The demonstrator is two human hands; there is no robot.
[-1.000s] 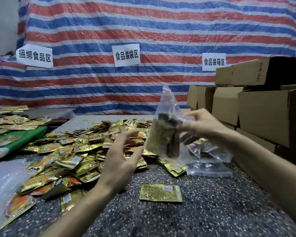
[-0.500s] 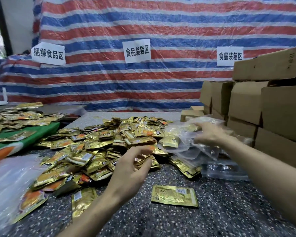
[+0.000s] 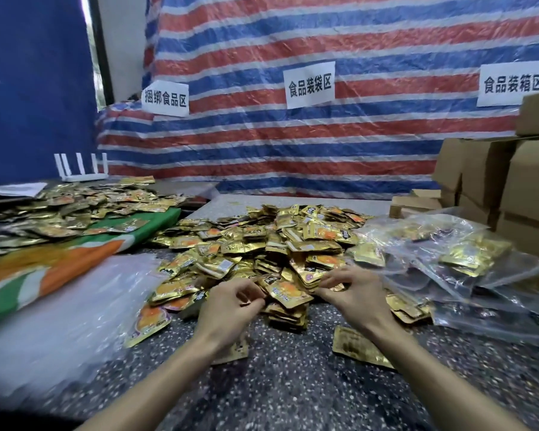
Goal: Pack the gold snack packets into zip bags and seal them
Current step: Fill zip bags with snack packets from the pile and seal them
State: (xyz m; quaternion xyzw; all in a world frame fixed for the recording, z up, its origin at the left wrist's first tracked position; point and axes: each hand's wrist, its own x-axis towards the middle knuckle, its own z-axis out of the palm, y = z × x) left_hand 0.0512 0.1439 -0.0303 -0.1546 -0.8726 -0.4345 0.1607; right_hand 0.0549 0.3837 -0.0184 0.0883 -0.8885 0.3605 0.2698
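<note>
gathered gold packets (image 3: 288, 290) from the heap.
pinched them with left hand (image 3: 231, 306) and right hand (image 3: 352, 298), fingers curled narrow; likely needed a clean lift next, then bagging.

Bare left hand (image 3: 229, 306) and right hand (image 3: 357, 301) — slender bare forearms (image 3: 156, 384)

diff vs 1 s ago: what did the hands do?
The right hand lowered the filled zip bag onto the zip bag pile at right and let go. It and the left hand then came down to the near edge of the gold packet heap, both touching packets; grip unclear. The lone packet on the table and the boxes stayed put.
</note>
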